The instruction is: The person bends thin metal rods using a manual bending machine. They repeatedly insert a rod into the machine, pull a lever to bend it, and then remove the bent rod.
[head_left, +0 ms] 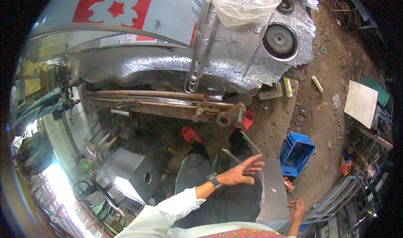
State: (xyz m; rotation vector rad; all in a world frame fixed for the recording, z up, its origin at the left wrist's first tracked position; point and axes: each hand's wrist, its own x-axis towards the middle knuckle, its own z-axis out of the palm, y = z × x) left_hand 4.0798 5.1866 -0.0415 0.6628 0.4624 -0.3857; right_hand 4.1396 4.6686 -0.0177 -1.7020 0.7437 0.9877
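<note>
My left hand (240,173), with a dark watch at the wrist, is raised over my lap. Its fingers are spread and it holds nothing. Just beyond its fingertips is a thin metal strip (251,143) slanting from my foot. To its right stands a grey sheet-metal piece (275,191) with a smooth face. My right hand (296,207) is beside that piece's right edge with its fingers curled together. What they grip, if anything, is too small to make out. My dark-trousered legs end in red footwear (192,134).
A blue plastic crate (296,154) lies tilted on the dirt floor at the right. Ahead is a bench with metal rods (159,99) and a pipe end (239,118). Behind it, silver foil sheeting (243,61) carries a black wheel (280,40) and a plastic bag (243,7).
</note>
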